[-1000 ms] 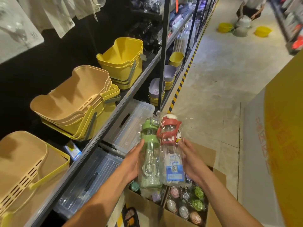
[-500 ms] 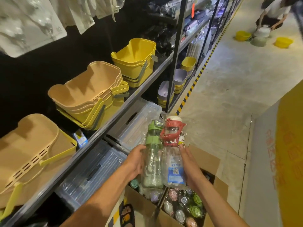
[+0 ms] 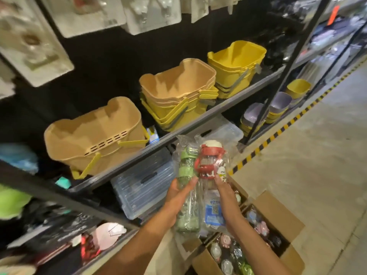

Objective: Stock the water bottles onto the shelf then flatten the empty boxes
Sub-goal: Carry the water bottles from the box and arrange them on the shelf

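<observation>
Two plastic-wrapped water bottles are held upright side by side above an open cardboard box [image 3: 278, 213]. My left hand [image 3: 176, 201] grips the green-lidded bottle [image 3: 186, 195] from its left side. My right hand [image 3: 226, 197] grips the red-lidded bottle [image 3: 210, 165] from its right side, fingers over its clear body and blue label. The box on the floor holds several more wrapped bottles [image 3: 238, 253] with lids of different colours. The grey metal shelf [image 3: 198, 120] runs along my left.
Tan baskets [image 3: 95, 132] and yellow baskets [image 3: 236, 62] sit stacked on the shelf. Clear lidded storage bins [image 3: 143, 181] lie on the level below. Packaged goods hang above. A yellow-and-black striped line [image 3: 278, 133] edges the concrete aisle floor to the right.
The view has swung left toward the shelf and its lower levels. Both hands have carried the two bottles a little higher and away from the box.
</observation>
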### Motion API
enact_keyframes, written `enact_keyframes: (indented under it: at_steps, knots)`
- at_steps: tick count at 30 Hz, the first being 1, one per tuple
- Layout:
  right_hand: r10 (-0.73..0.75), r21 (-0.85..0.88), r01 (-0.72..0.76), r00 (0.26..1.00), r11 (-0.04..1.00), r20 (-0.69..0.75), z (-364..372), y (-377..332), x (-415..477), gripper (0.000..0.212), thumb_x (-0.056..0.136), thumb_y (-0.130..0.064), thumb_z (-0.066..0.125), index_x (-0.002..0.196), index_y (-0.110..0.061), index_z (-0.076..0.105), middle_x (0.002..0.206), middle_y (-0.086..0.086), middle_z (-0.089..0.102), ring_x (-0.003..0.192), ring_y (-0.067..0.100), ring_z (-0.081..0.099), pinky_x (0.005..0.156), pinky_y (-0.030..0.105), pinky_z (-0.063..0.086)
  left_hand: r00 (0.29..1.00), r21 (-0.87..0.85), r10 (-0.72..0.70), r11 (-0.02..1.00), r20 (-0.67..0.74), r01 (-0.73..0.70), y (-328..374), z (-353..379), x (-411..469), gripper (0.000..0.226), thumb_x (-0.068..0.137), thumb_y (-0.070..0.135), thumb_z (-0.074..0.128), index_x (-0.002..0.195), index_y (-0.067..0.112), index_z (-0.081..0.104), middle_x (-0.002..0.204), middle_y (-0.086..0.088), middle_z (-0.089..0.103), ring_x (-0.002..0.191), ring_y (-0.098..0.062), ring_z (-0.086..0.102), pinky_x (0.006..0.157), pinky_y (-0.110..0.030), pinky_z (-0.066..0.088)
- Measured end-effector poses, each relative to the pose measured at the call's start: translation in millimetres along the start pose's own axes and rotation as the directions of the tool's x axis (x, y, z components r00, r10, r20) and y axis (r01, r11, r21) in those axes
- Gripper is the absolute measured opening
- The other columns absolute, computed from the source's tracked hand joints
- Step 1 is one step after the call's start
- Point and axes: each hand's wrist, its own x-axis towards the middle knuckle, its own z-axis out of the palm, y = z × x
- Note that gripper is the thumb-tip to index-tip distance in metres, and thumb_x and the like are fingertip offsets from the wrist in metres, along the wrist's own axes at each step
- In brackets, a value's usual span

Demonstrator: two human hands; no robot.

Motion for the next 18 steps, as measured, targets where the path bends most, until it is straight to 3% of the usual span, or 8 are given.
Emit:
enact_keyframes:
  at_steps: [1,2,4,7,12,14,16,18]
  knots:
    - [-0.004,-0.01,0.005,1.0,1.0,0.024,8,0,-3,0.057,0.096,-0.071,0.049,0.14,-0.035,0.048,0.117,-0.028,0.054,0.094,-0.012,0.055,0.081,0.015,0.043,1.0,-0.006,0.019,1.0,-0.023,-0.019,-2,-9,-5,0.097,0.06,0.082,0.083,0.142,0.042,0.049,0.137,0.007,0.066,0.126,-0.022,0.064,0.107,-0.056,0.05]
    - [-0.001,-0.029,0.003,0.999,1.0,0.039,14,1,-5,0.067,0.091,-0.077,0.05,0.141,-0.033,0.05,0.116,-0.027,0.056,0.096,-0.012,0.055,0.08,0.016,0.043,0.999,-0.022,0.028,0.999,-0.03,-0.028,-4,-17,-9,0.094,0.063,0.08,0.083,0.142,0.042,0.05,0.136,0.007,0.068,0.125,-0.022,0.065,0.107,-0.057,0.05]
    - [0.0,-0.072,0.005,0.998,0.997,0.067,38,6,-10,0.099,0.074,-0.093,0.052,0.148,-0.026,0.049,0.135,-0.012,0.059,0.117,0.005,0.058,0.094,0.03,0.047,0.996,-0.07,0.056,0.996,-0.07,-0.061,-6,-41,-26,0.085,0.068,0.076,0.083,0.14,0.042,0.053,0.132,0.008,0.07,0.123,-0.02,0.067,0.107,-0.056,0.051]
    - [-0.012,-0.083,0.022,0.992,0.996,0.126,77,14,-27,0.111,0.071,-0.096,0.052,0.156,-0.027,0.04,0.156,-0.005,0.044,0.138,0.02,0.046,0.112,0.046,0.04,0.979,-0.097,0.067,0.991,-0.194,-0.087,-19,-80,-50,0.092,0.067,0.08,0.08,0.144,0.043,0.048,0.137,0.011,0.067,0.125,-0.016,0.065,0.107,-0.051,0.052]
    - [0.013,-0.13,0.018,0.973,0.991,0.228,139,32,-66,0.088,0.073,-0.093,0.056,0.142,-0.037,0.057,0.143,-0.012,0.06,0.127,0.012,0.058,0.109,0.044,0.044,0.945,-0.147,0.109,0.976,-0.31,-0.161,-46,-147,-113,0.079,0.075,0.071,0.081,0.141,0.04,0.052,0.133,0.009,0.07,0.12,-0.015,0.068,0.106,-0.049,0.053]
    - [0.033,-0.141,0.007,0.958,0.99,0.285,165,43,-89,0.084,0.068,-0.094,0.058,0.132,-0.039,0.064,0.128,-0.014,0.07,0.118,0.012,0.065,0.103,0.046,0.051,0.912,-0.148,0.138,0.967,-0.385,-0.209,-58,-174,-147,0.058,0.083,0.063,0.078,0.132,0.043,0.055,0.129,0.012,0.071,0.112,-0.003,0.07,0.1,-0.037,0.056]
    - [0.054,-0.168,0.006,0.935,0.986,0.35,190,53,-118,0.087,0.068,-0.095,0.058,0.136,-0.041,0.061,0.136,-0.014,0.065,0.123,0.013,0.062,0.106,0.048,0.048,0.865,-0.152,0.163,0.953,-0.474,-0.263,-74,-200,-181,0.029,0.094,0.047,0.071,0.119,0.045,0.057,0.117,0.016,0.073,0.095,0.01,0.07,0.084,-0.02,0.054]
    - [0.043,-0.178,0.037,0.905,0.983,0.424,212,62,-150,0.086,0.072,-0.094,0.055,0.139,-0.04,0.057,0.137,-0.012,0.063,0.122,0.013,0.061,0.1,0.046,0.049,0.818,-0.132,0.181,0.946,-0.546,-0.296,-92,-226,-217,0.035,0.095,0.047,0.071,0.127,0.041,0.059,0.12,0.013,0.074,0.096,0.006,0.071,0.082,-0.022,0.054]
